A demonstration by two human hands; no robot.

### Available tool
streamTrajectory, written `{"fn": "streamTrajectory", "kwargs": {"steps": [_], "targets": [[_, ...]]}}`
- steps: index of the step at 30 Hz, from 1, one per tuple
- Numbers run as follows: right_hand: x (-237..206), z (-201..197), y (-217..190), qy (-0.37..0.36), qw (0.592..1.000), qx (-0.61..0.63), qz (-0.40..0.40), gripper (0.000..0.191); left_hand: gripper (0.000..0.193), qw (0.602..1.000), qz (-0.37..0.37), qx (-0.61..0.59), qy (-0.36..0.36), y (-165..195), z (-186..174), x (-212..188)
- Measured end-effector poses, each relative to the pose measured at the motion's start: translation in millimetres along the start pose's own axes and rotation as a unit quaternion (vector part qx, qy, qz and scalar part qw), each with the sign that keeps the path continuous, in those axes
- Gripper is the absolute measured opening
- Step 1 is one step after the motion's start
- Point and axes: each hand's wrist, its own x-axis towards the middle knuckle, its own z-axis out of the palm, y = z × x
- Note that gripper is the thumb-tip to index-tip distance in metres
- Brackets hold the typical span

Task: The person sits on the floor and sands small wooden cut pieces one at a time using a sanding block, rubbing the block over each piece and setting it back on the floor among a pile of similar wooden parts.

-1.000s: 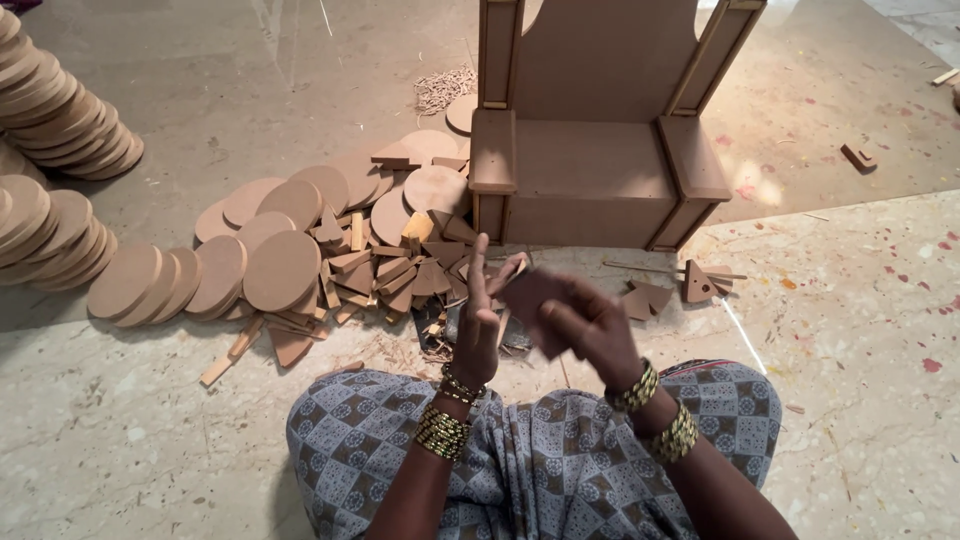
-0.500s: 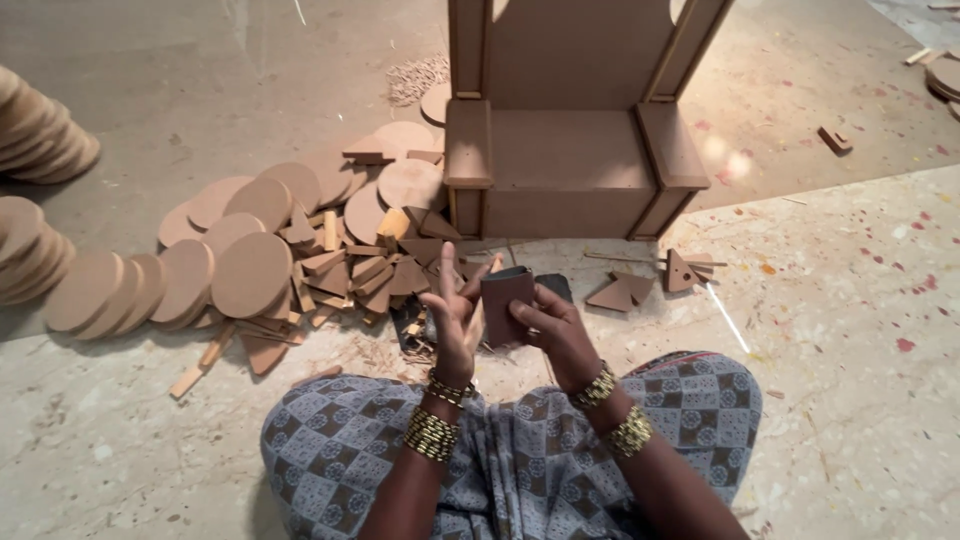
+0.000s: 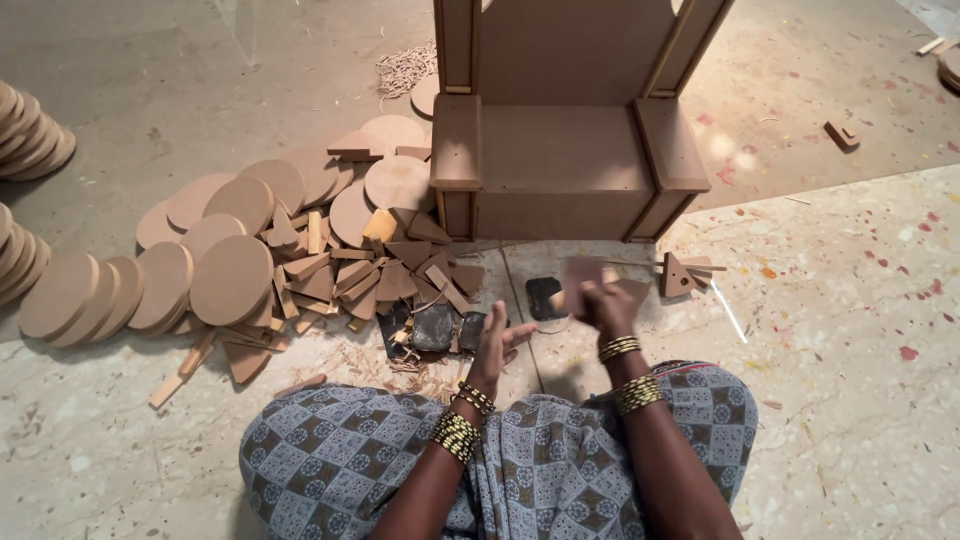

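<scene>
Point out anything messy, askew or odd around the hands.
Pale wood shavings lie scattered on the stone floor beside the left hand. Brown triangular offcuts sit heaped at all angles. The right hand holds a blurred brown board piece.

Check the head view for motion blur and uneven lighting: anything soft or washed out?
Head view: the right hand and the brown piece it holds are motion-smeared; the left hand and wooden discs stay sharp; a pale bright patch falls on the floor.

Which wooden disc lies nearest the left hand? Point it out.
The big disc at the front of the spread, overlapping the scrap pile. The other discs lie farther left or back; the left hand touches none.
</scene>
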Motion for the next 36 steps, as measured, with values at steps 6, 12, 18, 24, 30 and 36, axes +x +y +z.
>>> {"fn": "streamTrajectory", "kwargs": {"steps": [6,12,18,24,30,36], "targets": [[8,-8,12,0.038,0.987,0.124,-0.096,0.019,0.081,0.997,0.022,0.038,0.063,2,-4,19],[-27,43,46,-0.095,0.994,0.055,-0.005,0.016,0.047,0.897,0.105,0.385,0.192,14,-39,50],[-54,63,49,-0.156,0.987,-0.014,0.03,0.014,0.05,0.635,0.256,0.716,0.138,34,-64,71],[-25,52,42,-0.017,1.0,0.005,-0.005,0.017,0.039,0.517,0.116,0.845,0.073,32,-69,50],[10,29,23,0.153,0.982,-0.098,-0.059,0.025,0.029,0.484,0.09,0.87,0.037,32,-72,53],[-8,39,29,0.032,0.976,-0.038,-0.213,0.022,0.032,0.458,0.128,0.878,0.049,37,-88,52]]}}
